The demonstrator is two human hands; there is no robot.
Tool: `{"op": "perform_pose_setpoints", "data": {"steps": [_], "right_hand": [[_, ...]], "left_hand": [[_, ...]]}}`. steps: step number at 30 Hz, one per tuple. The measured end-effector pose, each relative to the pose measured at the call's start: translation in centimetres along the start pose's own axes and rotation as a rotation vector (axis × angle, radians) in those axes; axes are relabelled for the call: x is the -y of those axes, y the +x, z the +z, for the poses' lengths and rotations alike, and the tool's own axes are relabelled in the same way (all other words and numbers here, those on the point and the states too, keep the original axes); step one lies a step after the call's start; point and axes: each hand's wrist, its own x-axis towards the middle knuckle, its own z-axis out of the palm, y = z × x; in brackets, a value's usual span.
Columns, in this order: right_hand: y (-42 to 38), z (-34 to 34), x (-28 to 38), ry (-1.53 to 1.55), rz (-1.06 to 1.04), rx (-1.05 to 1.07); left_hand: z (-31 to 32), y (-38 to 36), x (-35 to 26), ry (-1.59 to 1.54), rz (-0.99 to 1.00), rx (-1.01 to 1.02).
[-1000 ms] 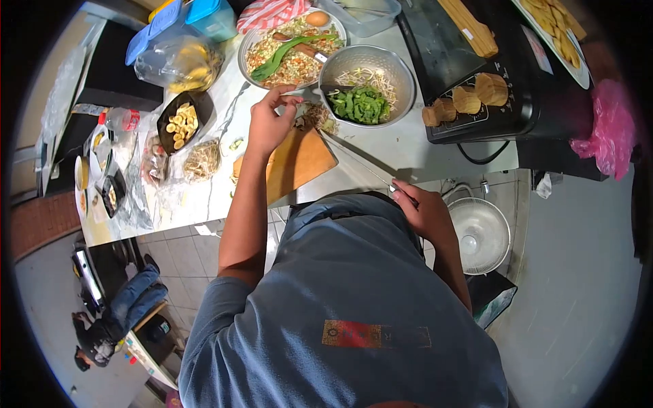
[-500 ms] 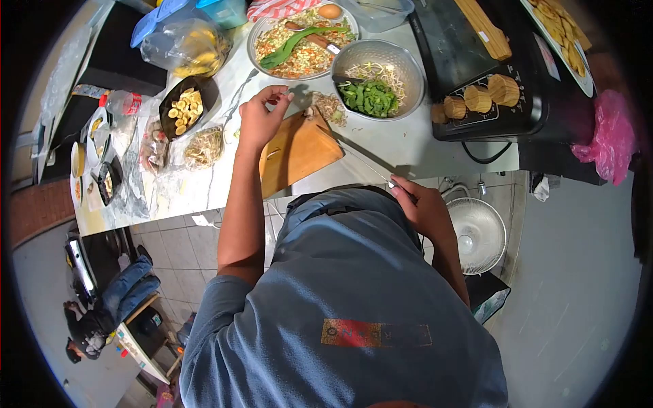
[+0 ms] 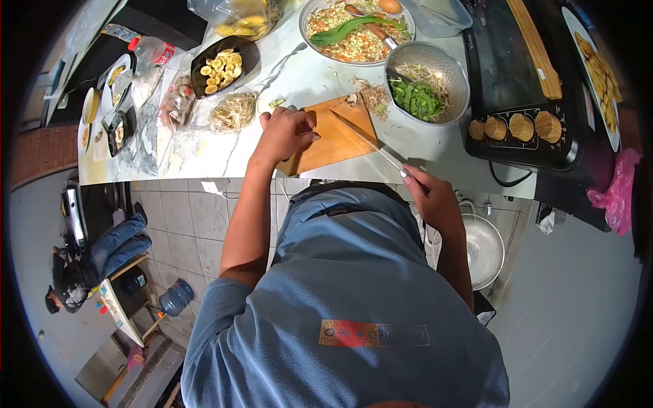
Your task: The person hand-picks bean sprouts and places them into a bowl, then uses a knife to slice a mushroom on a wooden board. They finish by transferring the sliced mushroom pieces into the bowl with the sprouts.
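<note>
My right hand [image 3: 435,197] is closed around the handle of a knife [image 3: 371,143], whose blade reaches over the wooden cutting board [image 3: 333,149]. My left hand [image 3: 287,134] hovers at the board's left edge with fingers curled; what they hold, if anything, is hidden. A small green scrap [image 3: 276,103] lies on the counter beyond that hand. Brownish trimmings [image 3: 373,97] are heaped at the board's far right corner. Behind them stands a metal bowl [image 3: 457,68] with chopped greens [image 3: 416,100] and bean sprouts [image 3: 430,76].
A large tray [image 3: 306,35] of chopped vegetables holds a spoon, a long green leaf and an egg [image 3: 390,5]. Left are a bag of sprouts [image 3: 233,113], a black dish [image 3: 198,80] of sliced pieces and a bottle [image 3: 151,52]. A black griddle [image 3: 517,75] stands right. Another person [image 3: 75,275] is far left.
My left hand has come down and toward the board's left edge. The knife's tip now lies further over the board. The view has shifted, so the counter sits differently in frame.
</note>
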Motion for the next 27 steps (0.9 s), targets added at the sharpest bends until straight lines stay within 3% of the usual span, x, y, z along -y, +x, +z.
{"op": "perform_pose_setpoints", "data": {"steps": [6,9,11,15,18,27], "right_hand": [[0.1,0.4,-0.7,-0.004,0.001,-0.009],[0.0,0.4,-1.2,0.007,0.012,-0.015],[-0.1,0.5,-1.5,0.017,0.017,-0.024],[-0.3,0.6,-1.7,0.033,0.014,-0.068],[-0.4,0.7,-1.6,0.042,0.028,-0.084],[-0.6,1.2,-1.3,0.072,0.044,-0.099]], "left_hand": [[-0.1,0.1,-0.2,-0.012,0.006,-0.024],[-0.1,0.5,-0.1,-0.273,-0.032,-0.038],[0.3,0.6,-0.3,-0.518,-0.019,-0.183],[0.6,1.0,-0.2,-0.538,-0.016,-0.189],[0.6,1.4,-0.3,-0.515,-0.170,-0.060],[1.8,1.5,-0.9,-0.444,-0.209,-0.165]]}}
